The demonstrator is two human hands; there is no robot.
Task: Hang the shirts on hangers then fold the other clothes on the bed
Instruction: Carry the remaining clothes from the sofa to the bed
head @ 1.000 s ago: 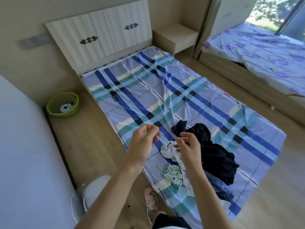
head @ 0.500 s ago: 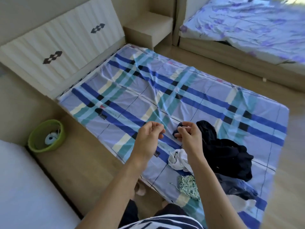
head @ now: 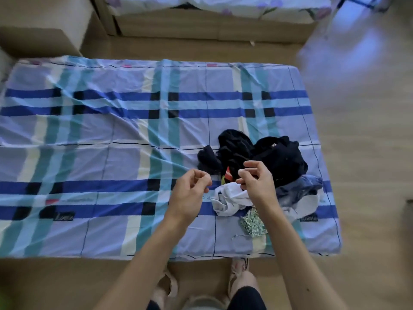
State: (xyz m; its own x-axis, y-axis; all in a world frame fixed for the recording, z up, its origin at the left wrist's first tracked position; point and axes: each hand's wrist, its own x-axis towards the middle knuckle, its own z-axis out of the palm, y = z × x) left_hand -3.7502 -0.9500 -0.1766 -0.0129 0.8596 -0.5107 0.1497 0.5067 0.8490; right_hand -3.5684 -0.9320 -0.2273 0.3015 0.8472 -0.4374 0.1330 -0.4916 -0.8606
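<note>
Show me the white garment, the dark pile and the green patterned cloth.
white garment (head: 229,201), head view, its crumpled middle.
dark pile (head: 281,157), head view, its right bulk.
green patterned cloth (head: 253,223), head view, its centre.

Matt cloth clothes (head: 279,157), smooth wooden floor (head: 357,153)

Clothes (head: 257,166) on bed's (head: 111,153) right

The person has turned to face the bed (head: 111,153) squarely from its side. Over it, the left hand (head: 190,193) and right hand (head: 257,184) have drawn slightly apart.
</note>
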